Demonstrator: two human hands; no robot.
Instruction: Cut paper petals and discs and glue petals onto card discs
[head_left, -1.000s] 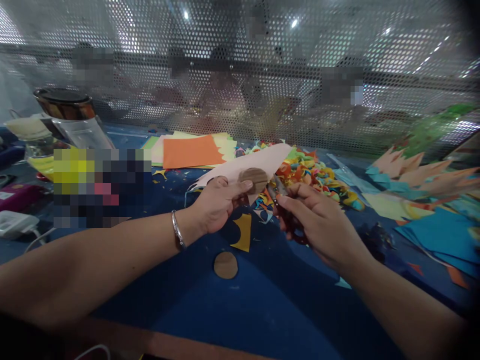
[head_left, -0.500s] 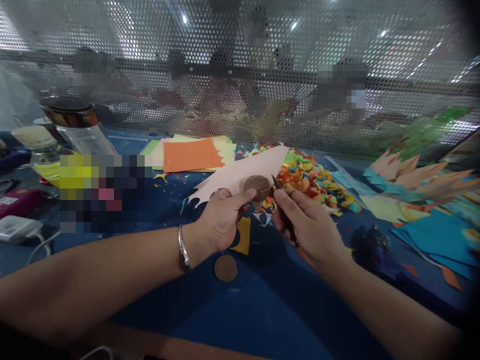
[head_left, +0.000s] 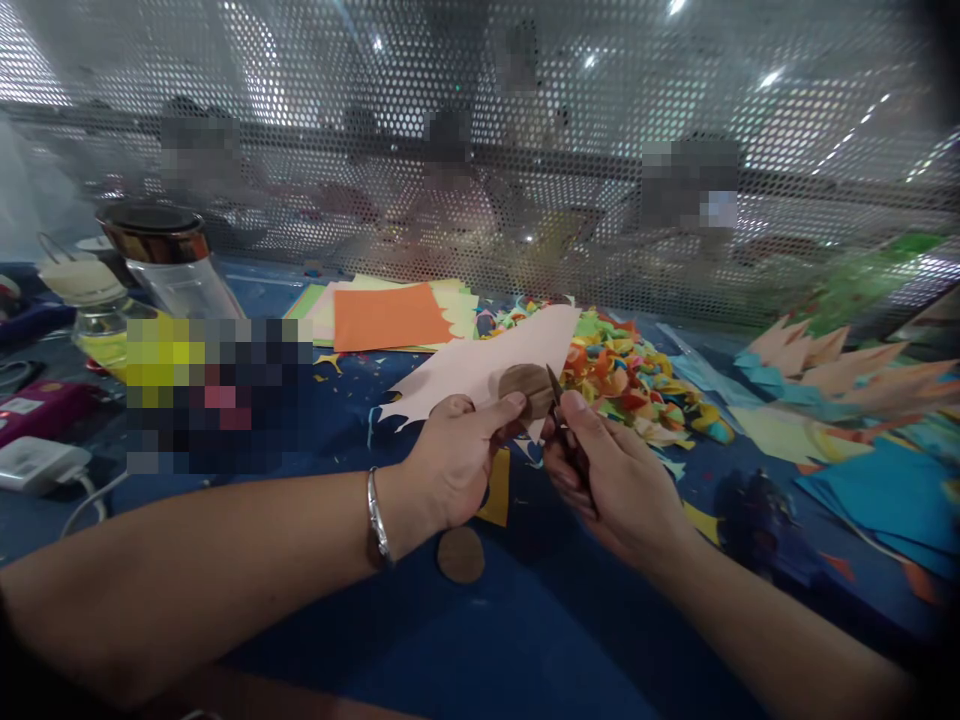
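My left hand (head_left: pixel 454 455) pinches a pale pink sheet of paper (head_left: pixel 450 368) together with a round brown wood-grain disc (head_left: pixel 526 390) lying against it. The sheet's left edge is scalloped from curved cuts. In my right hand (head_left: pixel 611 455) is a pair of dark scissors (head_left: pixel 554 385), their blade tips pointing up at the disc's right edge; the handles are mostly hidden by my fingers. A second brown disc (head_left: pixel 461 555) lies on the blue table below my left wrist. Beneath my hands sits a yellow paper piece (head_left: pixel 496 490).
Multicoloured paper scraps (head_left: pixel 630 375) are heaped behind my right hand. Orange paper (head_left: pixel 390 318) tops a stack at the back. To the left stand a clear jar (head_left: pixel 180 285) and a white charger (head_left: pixel 45 465); blue sheets (head_left: pixel 885 490) lie right. A perforated metal screen (head_left: pixel 570 220) rises behind.
The scissor blades now meet the disc's right edge, where a small gap showed before. Both hands and the pink paper sit slightly lower and further right as the whole view shifts.
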